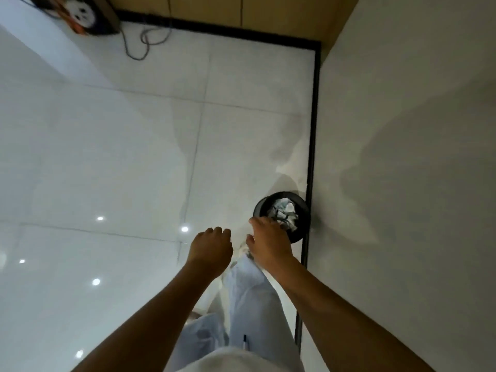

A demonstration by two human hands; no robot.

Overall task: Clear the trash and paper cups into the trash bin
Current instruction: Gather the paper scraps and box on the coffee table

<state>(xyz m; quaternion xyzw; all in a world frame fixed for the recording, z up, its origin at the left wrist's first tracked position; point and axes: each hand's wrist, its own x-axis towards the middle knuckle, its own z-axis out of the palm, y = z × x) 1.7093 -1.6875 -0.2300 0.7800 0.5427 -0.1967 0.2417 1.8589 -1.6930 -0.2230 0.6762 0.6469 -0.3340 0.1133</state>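
Above black trash bin point(281, 214) of crumpled paper, right hand point(268, 244) loosely open, left hand point(212, 249) curled, empty

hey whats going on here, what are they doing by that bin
A person stands over a small black trash bin set on the tiled floor against the wall. The bin already holds crumpled paper trash. Their right hand reaches over the bin's near rim; whether it holds anything cannot be told. The left hand hangs beside it, fingers curled, with nothing visible in it. It looks like they are dropping off trash.
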